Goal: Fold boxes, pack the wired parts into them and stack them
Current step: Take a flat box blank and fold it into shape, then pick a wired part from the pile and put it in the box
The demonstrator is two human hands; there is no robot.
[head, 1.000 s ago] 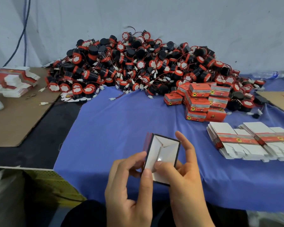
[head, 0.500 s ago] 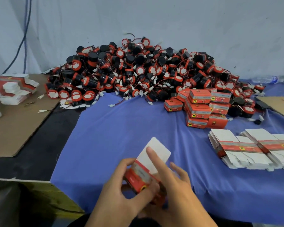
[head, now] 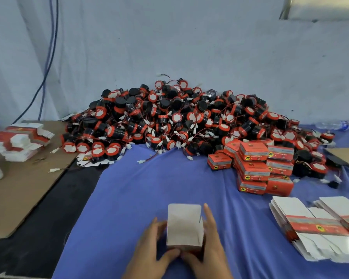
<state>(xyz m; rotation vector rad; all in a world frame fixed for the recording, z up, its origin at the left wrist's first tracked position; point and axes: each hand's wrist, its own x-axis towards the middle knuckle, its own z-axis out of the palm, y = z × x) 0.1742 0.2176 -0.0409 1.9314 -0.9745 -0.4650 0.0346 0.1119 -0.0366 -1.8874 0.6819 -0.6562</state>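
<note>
The small red-and-white cardboard box (head: 182, 228), tilted in mid-air half a second ago, now stands on the blue cloth (head: 149, 188) with its flap raised. The left hand (head: 149, 251) and right hand (head: 209, 252) seemingly grip its sides through the blur. It looks ready for packing.

The small print beside the yellow round emblems (head: 243, 189) on the stacked red cardboard boxes (head: 252, 170) is too blurred to read.

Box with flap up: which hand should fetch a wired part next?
Probably the left hand: bare blue cloth lies between it and the pile, while packed boxes stand before the right hand.
</note>
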